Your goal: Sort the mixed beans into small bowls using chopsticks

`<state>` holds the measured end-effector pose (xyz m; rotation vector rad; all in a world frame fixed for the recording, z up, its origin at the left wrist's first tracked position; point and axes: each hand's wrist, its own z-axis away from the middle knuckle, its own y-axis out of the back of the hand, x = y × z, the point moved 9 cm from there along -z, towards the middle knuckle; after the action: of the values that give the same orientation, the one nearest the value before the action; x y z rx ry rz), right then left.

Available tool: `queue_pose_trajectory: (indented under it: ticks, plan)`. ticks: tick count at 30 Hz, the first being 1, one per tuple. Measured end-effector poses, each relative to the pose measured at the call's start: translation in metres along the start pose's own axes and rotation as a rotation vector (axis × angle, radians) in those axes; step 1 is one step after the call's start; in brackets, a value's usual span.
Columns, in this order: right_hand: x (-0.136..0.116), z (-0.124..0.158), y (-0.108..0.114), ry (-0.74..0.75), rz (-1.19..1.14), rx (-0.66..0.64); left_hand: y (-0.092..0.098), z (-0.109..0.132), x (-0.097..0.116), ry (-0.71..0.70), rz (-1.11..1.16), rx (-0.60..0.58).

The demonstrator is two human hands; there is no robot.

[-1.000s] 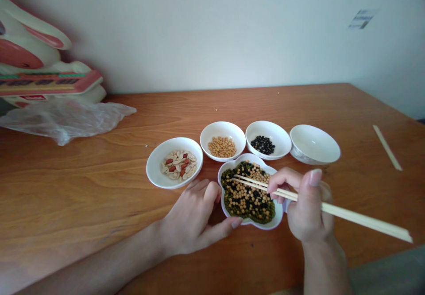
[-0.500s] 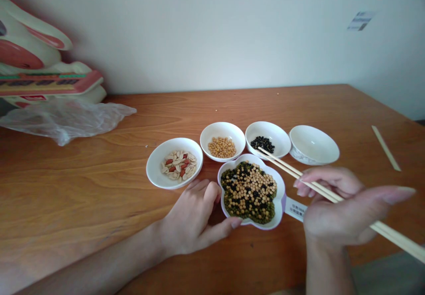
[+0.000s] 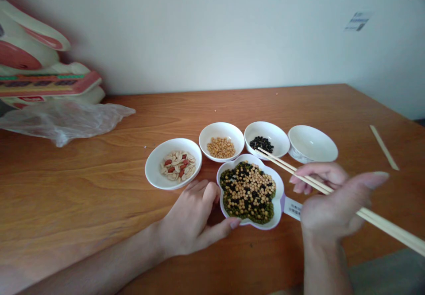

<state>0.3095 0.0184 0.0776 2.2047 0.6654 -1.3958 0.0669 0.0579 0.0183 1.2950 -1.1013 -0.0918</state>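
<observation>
My left hand (image 3: 195, 222) grips the left edge of a white, purple-edged flower-shaped dish (image 3: 279, 184), its thumb on the near rim. Mixed beans (image 3: 250, 191) fill this dish: green, black and pale yellow. In my right hand (image 3: 332, 202), palm turned up and thumb raised, lies a pair of wooden chopsticks (image 3: 282, 164). Their tips are close together at the near side of a white bowl (image 3: 280, 142) with black beans (image 3: 262, 144) in it. I cannot make out anything between the tips.
White bowls hold peanuts (image 3: 179, 166) and yellow soybeans (image 3: 222, 147). Another white bowl (image 3: 312, 144) stands at the right, with a wooden strip (image 3: 384, 148) beyond it. A plastic bag (image 3: 69, 120) and a rabbit-shaped toy keyboard (image 3: 43, 80) are at the far left.
My right hand has shifted slightly left and its thumb has come in closer to the chopsticks. The chopstick tips stay by the black bean bowl. My left hand keeps its place.
</observation>
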Motion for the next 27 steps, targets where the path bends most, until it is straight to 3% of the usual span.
queue_pose_trajectory:
  ticks: [19,22,27]
  plan:
    - [0.002,-0.002,-0.003,0.002,-0.065,-0.040,0.002,0.000,0.002,-0.018,-0.010,0.026]
    - [0.006,-0.001,-0.005,0.039,-0.078,-0.132,0.003,0.001,0.002,-0.027,-0.007,0.039]
    - [0.012,0.006,-0.025,0.071,-0.083,-0.475,0.001,0.001,0.001,-0.028,-0.013,0.032]
